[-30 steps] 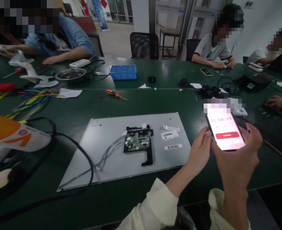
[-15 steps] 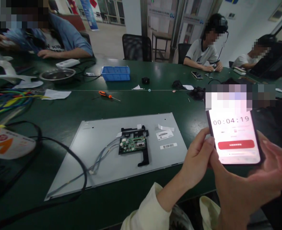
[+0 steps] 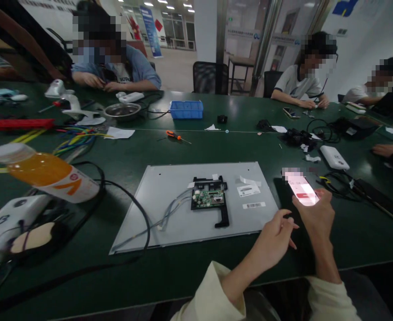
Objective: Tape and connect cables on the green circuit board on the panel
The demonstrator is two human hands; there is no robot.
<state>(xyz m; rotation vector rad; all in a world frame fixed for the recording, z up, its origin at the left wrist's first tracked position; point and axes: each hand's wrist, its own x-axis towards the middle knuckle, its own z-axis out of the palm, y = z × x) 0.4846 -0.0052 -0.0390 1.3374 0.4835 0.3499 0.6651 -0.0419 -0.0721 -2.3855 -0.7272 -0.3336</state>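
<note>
My right hand [image 3: 317, 219] grips the lower end of a smartphone [image 3: 302, 188] with a lit pink-white screen, low over the table right of the panel. Beside it, my left hand [image 3: 274, 237] is off the phone, its slightly bent fingers apart and nothing in them. Left of both hands lies a flat grey metal panel [image 3: 169, 178]. A green circuit board [image 3: 210, 199] in a black plastic bracket [image 3: 223, 216] sits on it. Thin grey wires [image 3: 169, 214] run from the board to the panel's lower left corner.
An orange-handled screwdriver [image 3: 174, 135] lies behind the panel, near a blue bin [image 3: 186, 109]. A juice bottle [image 3: 49, 171] and a black cable [image 3: 129, 191] are at left. A white power bank [image 3: 334, 157] is at right. Other people sit across the table [image 3: 236, 147].
The phone has moved down and away from me, from both hands into my right hand alone. My left hand has let go of it. The view has shifted left.
</note>
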